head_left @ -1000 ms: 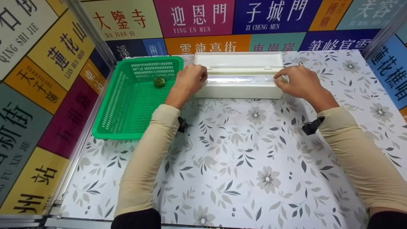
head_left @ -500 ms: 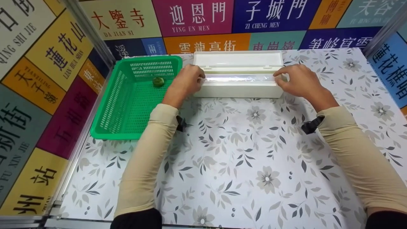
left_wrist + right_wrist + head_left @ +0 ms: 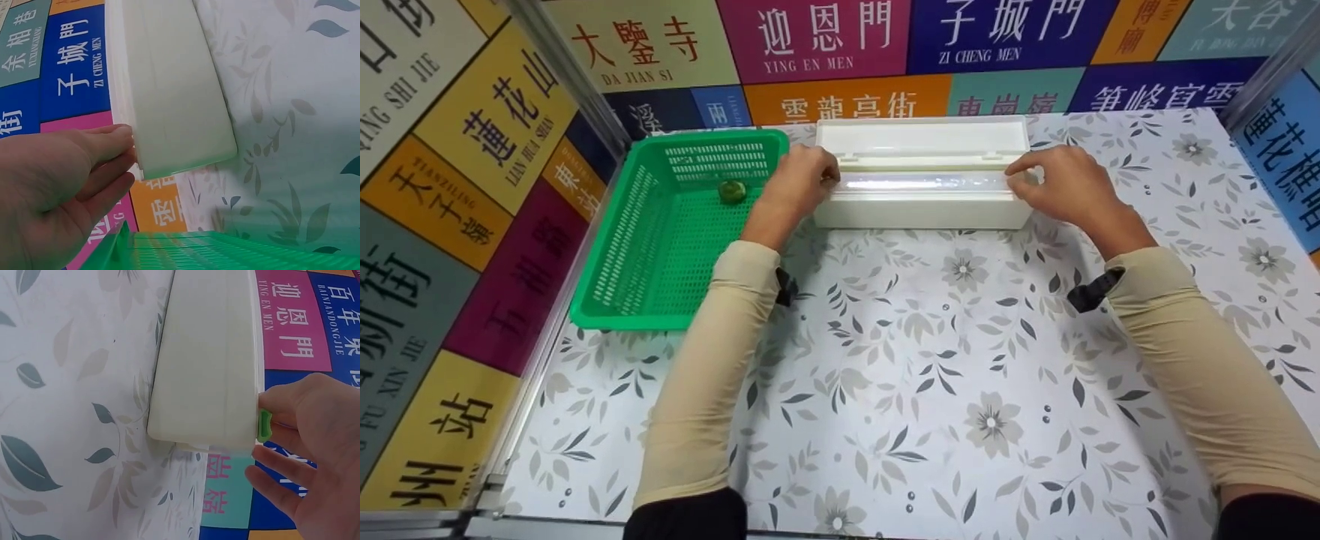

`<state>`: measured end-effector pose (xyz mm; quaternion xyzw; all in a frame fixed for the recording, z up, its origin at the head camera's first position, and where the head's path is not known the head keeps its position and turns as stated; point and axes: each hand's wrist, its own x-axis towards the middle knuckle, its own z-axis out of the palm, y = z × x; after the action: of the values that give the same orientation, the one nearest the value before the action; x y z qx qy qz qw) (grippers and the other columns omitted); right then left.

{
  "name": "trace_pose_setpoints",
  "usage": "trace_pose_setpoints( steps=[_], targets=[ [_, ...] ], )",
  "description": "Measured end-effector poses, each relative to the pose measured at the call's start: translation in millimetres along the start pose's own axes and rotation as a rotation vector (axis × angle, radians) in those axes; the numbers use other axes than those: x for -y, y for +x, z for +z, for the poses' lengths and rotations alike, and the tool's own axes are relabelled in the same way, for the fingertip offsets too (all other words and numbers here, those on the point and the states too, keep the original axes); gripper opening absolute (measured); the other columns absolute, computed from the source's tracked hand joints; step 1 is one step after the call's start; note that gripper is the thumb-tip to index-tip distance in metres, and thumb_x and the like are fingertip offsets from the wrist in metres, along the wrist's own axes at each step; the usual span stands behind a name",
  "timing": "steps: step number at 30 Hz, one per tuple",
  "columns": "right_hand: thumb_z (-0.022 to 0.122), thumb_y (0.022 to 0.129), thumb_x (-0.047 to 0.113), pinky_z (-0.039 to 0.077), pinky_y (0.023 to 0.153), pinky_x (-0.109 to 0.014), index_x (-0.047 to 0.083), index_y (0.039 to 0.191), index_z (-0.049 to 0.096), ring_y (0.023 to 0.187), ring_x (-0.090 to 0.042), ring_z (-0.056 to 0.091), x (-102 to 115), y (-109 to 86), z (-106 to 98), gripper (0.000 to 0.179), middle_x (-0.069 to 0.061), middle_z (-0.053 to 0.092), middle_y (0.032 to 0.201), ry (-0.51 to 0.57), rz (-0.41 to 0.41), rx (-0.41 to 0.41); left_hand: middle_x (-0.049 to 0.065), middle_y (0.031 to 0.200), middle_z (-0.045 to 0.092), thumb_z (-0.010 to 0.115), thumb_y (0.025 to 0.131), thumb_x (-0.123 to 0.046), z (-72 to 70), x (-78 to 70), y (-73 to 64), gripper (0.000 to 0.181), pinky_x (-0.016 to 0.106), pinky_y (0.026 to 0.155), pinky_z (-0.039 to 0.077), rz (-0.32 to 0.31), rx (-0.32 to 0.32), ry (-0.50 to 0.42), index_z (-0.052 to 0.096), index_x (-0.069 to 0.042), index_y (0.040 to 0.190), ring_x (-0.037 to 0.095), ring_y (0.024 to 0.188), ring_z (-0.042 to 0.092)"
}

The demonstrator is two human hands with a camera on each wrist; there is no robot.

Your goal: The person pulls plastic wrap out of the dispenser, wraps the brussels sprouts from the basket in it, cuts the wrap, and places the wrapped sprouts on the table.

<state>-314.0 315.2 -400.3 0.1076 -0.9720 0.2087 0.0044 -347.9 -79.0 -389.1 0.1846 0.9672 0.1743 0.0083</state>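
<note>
A long white cling film box (image 3: 922,214) stands at the back of the table, its lid (image 3: 922,139) tipped back. Clear cling film (image 3: 922,181) stretches across its opening. My left hand (image 3: 802,178) pinches the film at the left end, fingertips right at the box's front top edge in the left wrist view. At the other end my right hand (image 3: 1061,184) pinches it between thumb and forefinger. A small green piece (image 3: 264,426) shows beside the right thumb, at the box edge. The box's front wall hides the roll in both wrist views.
Left of the box is a green plastic basket (image 3: 682,225), close to the left forearm. A small round green item (image 3: 732,192) lies in it. Printed panels (image 3: 825,37) rise behind the flower-patterned table (image 3: 945,420).
Both hands stay at the ends of the box. The left fingers shift very slightly left, and the view tilts a little. The basket and its contents stay put.
</note>
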Motion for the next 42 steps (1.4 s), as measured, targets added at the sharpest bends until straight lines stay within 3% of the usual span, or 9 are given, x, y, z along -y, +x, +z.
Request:
trace_pose_setpoints(
  steps=[9, 13, 16, 26, 37, 42],
  targets=[
    [0.067, 0.106, 0.031, 0.040, 0.061, -0.043, 0.012, 0.126, 0.081, 0.108, -0.039, 0.062, 5.8, 2.8, 2.0, 0.031, -0.019, 0.070, 0.145, 0.004, 0.030, -0.053, 0.009, 0.117, 0.078, 0.067, 0.108, -0.015, -0.4, 1.9, 0.7, 0.016, 0.038, 0.104, 0.058, -0.027, -0.028, -0.022, 0.079, -0.010, 0.117, 0.025, 0.105, 0.065],
    [0.063, 0.108, 0.029, 0.050, 0.075, -0.056, 0.009, 0.126, 0.078, 0.113, -0.043, 0.063, 7.0, 2.5, 2.5, 0.030, -0.022, 0.072, 0.137, -0.018, 0.025, -0.047, 0.008, 0.118, 0.078, 0.068, 0.108, -0.017, -0.9, 3.6, 1.4, 0.017, 0.034, 0.106, 0.057, -0.054, -0.053, -0.093, 0.080, -0.012, 0.119, 0.023, 0.106, 0.063],
    [0.059, 0.111, 0.027, 0.050, 0.087, -0.065, 0.006, 0.128, 0.073, 0.118, -0.046, 0.062, 8.6, 3.5, 3.3, 0.031, -0.024, 0.071, 0.134, -0.027, 0.022, -0.043, 0.007, 0.121, 0.078, 0.068, 0.108, -0.018, -2.8, 4.2, 2.9, 0.019, 0.032, 0.108, 0.056, -0.077, -0.059, -0.134, 0.080, -0.012, 0.121, 0.021, 0.108, 0.063],
    [0.056, 0.112, 0.028, 0.050, 0.097, -0.067, 0.006, 0.129, 0.069, 0.122, -0.048, 0.065, 8.5, 7.8, 5.6, 0.031, -0.022, 0.074, 0.137, 0.012, 0.059, -0.121, 0.005, 0.129, 0.077, 0.065, 0.110, -0.018, -5.7, 0.5, 3.1, 0.022, 0.030, 0.113, 0.055, -0.142, -0.080, -0.148, 0.079, -0.014, 0.127, 0.020, 0.115, 0.067],
    [0.056, 0.113, 0.030, 0.052, 0.096, -0.063, 0.005, 0.127, 0.071, 0.113, -0.044, 0.073, 6.2, 6.0, 4.2, 0.032, -0.023, 0.078, 0.125, 0.064, 0.032, -0.201, 0.007, 0.123, 0.078, 0.064, 0.109, -0.013, -8.9, 5.7, 2.4, 0.019, 0.031, 0.107, 0.058, -0.097, -0.137, -0.180, 0.080, -0.010, 0.120, 0.019, 0.113, 0.070],
    [0.057, 0.113, 0.029, 0.055, 0.100, -0.062, 0.005, 0.128, 0.071, 0.114, -0.044, 0.075, 8.1, 5.6, 1.4, 0.032, -0.022, 0.078, 0.127, 0.103, 0.033, -0.224, 0.008, 0.120, 0.078, 0.063, 0.110, -0.012, -11.9, 4.3, 1.3, 0.019, 0.031, 0.105, 0.059, -0.079, -0.156, -0.186, 0.080, -0.009, 0.119, 0.019, 0.108, 0.069]
  ],
)
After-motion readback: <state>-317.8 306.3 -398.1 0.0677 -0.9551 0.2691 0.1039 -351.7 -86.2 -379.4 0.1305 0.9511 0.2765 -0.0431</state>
